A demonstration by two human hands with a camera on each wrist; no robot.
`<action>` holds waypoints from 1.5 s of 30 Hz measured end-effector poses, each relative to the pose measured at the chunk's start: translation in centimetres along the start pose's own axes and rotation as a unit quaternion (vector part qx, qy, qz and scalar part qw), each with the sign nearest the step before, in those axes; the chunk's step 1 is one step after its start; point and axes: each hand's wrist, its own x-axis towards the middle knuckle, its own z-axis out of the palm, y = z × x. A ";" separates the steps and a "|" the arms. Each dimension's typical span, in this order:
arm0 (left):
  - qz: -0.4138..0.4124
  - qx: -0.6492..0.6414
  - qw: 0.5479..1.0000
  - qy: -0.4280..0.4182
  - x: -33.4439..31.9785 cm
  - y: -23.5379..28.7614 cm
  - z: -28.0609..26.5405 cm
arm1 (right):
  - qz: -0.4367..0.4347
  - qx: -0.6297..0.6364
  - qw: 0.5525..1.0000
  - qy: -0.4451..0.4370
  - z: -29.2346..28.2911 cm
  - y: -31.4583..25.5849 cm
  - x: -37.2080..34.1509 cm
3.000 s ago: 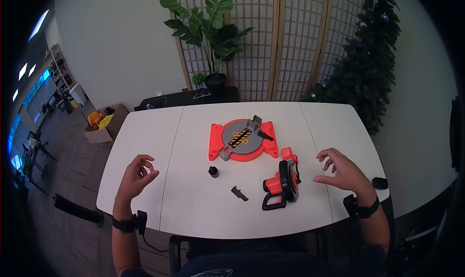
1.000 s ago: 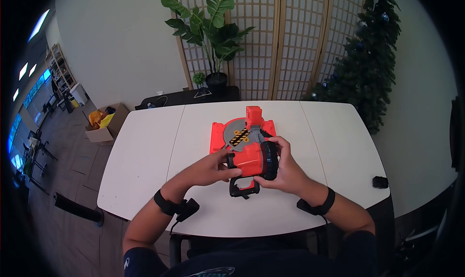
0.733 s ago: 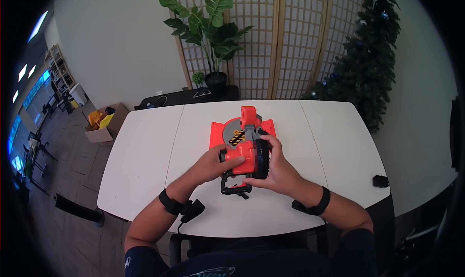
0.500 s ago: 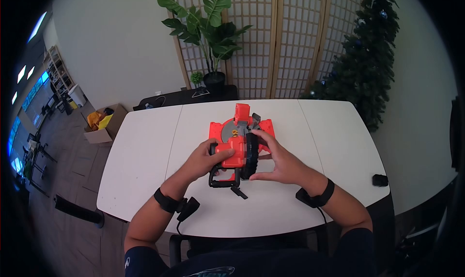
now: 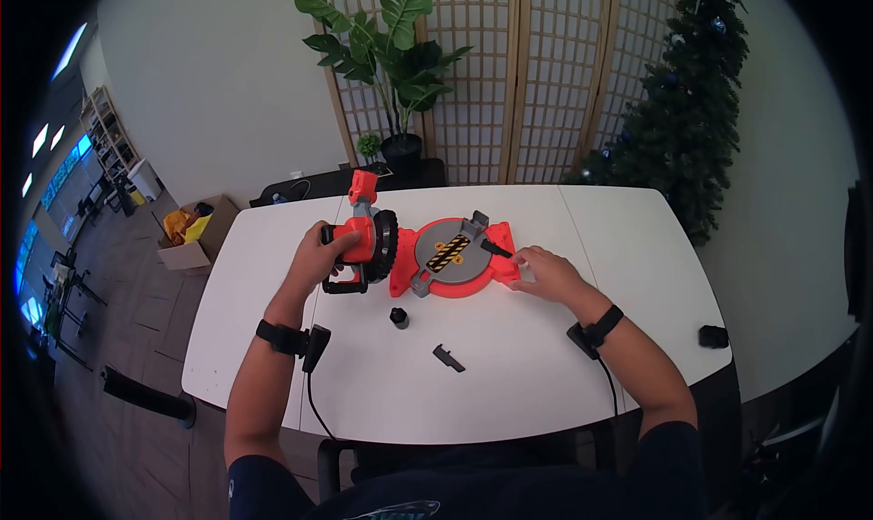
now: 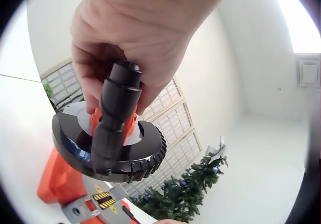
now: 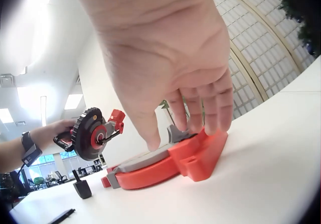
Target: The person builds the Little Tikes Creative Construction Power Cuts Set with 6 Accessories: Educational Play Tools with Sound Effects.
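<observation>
My left hand (image 5: 316, 258) grips a red and black toy miter saw head (image 5: 361, 240) by its body, holding it up at the left of the base. In the left wrist view its black handle (image 6: 118, 103) and ridged blade guard (image 6: 145, 166) face the camera. The saw base (image 5: 427, 279) has a grey round turntable (image 5: 471, 263) with a striped strip, and red side wings. My right hand (image 5: 551, 277) is at the base's right wing, fingers extended and thumb apart. In the right wrist view the fingertips reach the red corner (image 7: 200, 158). A black lever (image 5: 495, 248) lies on the turntable.
A small black knob-topped piece (image 5: 399, 318) stands on the white table (image 5: 527, 383) in front of the base. Nearer me lies a flat dark piece (image 5: 448, 358). A black object (image 5: 713, 337) sits at the right edge. A potted plant (image 5: 401, 145) stands behind.
The saw head was picked up from the table's right side, held in both hands, then carried left. My right hand has let go of it and moved to the base's right wing.
</observation>
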 end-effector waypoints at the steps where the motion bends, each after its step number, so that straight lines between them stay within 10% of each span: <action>1: 0.000 0.001 1.000 0.000 0.2 -0.3 -0.2 | 0.000 0.001 1.000 0.000 0.2 -0.1 0.2; 45: -0.028 0.151 0.986 0.057 3.6 -5.2 -0.6 | 0.031 0.078 0.992 0.096 2.9 1.0 0.2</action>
